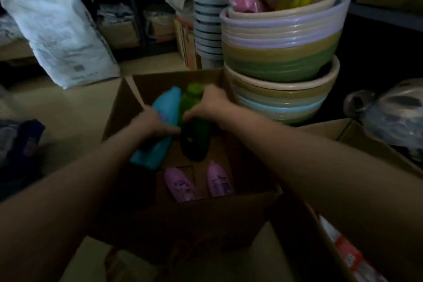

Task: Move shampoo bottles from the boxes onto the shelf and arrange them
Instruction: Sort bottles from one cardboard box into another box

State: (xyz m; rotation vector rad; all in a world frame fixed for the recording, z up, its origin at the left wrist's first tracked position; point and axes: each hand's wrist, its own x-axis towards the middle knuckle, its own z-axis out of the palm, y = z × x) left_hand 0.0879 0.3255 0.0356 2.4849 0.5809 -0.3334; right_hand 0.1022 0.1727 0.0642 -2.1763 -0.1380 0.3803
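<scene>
While both arms reach over the open cardboard box (pixel 242 199), the left hand (pixel 155 121) grips a blue bottle (pixel 160 126) and the right hand (pixel 210 103) a green bottle (pixel 194 135), caps tilted away; two purple bottles (pixel 180 184) lie below, basins (pixel 281 52) crowding the right edge.

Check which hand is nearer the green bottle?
Right. The right hand grips the green bottle near its top; the left hand holds the blue bottle just beside it.

Head view, looking down, close over open box (pixel 240 208).
</scene>
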